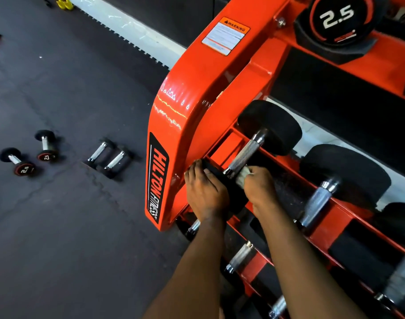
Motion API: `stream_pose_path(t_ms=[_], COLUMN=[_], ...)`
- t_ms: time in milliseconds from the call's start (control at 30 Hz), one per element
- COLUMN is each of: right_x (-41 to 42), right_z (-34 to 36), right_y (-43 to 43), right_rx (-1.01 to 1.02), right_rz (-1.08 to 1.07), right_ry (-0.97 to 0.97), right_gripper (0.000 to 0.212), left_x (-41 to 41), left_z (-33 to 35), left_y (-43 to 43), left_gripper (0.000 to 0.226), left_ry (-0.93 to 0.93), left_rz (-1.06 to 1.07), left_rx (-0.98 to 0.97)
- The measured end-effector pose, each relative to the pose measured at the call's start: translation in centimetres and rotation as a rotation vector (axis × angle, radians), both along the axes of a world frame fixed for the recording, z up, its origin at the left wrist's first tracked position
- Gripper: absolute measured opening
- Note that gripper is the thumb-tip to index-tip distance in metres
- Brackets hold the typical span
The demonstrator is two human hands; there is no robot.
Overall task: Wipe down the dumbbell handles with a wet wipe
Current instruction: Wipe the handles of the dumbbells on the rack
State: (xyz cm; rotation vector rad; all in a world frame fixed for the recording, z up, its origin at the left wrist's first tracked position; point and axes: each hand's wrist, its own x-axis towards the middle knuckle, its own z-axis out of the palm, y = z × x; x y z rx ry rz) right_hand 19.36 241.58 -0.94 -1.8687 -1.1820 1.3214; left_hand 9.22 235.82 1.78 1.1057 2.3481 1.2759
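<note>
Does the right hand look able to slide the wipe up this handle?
Likely yes: the right hand holds the wipe at the near end of the handle, and the rest is bare up to the far head.

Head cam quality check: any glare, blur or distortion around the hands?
Head view: glare streaks on the orange rack upright; lower-right dumbbell handle blurred; wide-angle bending toward the frame edges; left hand, right hand and wet wipe sharp, evenly lit.

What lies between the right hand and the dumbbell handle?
In the head view, a crumpled whitish wipe, held by the right hand against the dumbbell handle, at its near end.
</note>
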Motion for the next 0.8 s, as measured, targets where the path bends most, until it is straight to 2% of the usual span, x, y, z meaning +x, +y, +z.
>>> stream_pose_path(t_ms=[100, 167, 267, 367, 433, 600, 667, 800], right_x=[0.9, 1.3, 2.1, 3.1, 3.4, 2.6, 1.7, 0.0], right_z=[1.6, 4.2, 6.1, 5.8, 6.2, 7.2, 7.0, 5.2], right_y=[-1.8, -4.0, -8.1, -13.2, -16.8, -25.9, -28.4, -32.2], right_rx=[0.130, 0.232, 0.339, 0.270, 0.194, 0.058, 0.001, -0.063], right_rz=[-0.039, -0.055, -0.042, -0.041, -0.063, -0.064, -0.071, -0.017], right_ry=[0.019, 0.021, 0.059, 0.135, 0.180, 0.227, 0.237, 0.242], right_gripper=[0.032, 0.043, 0.045, 0.038, 0.033, 0.025, 0.025, 0.027], left_x=[-0.1, -0.8, -2.4, -2.7, -2.1, -1.2, -2.0, -4.6], left_z=[0.3, 0.6, 0.2, 0.3, 1.0, 4.1, 4.2, 2.5], left_y=[0.1, -0.5, -4.1, -10.6, -14.9, -24.0, -26.3, -29.8], left_gripper=[0.049, 0.048, 0.049, 0.045, 0.039, 0.024, 0.028, 0.027], left_ry=[-0.014, -0.027, -0.043, -0.056, -0.240, -0.550, -0.526, -0.412], left_rz=[-0.033, -0.133, -0.303, -0.261, -0.259, -0.445, -0.479, -0.507], left_rx=[-0.050, -0.079, -0.068, 0.016, 0.010, -0.237, -0.308, -0.311])
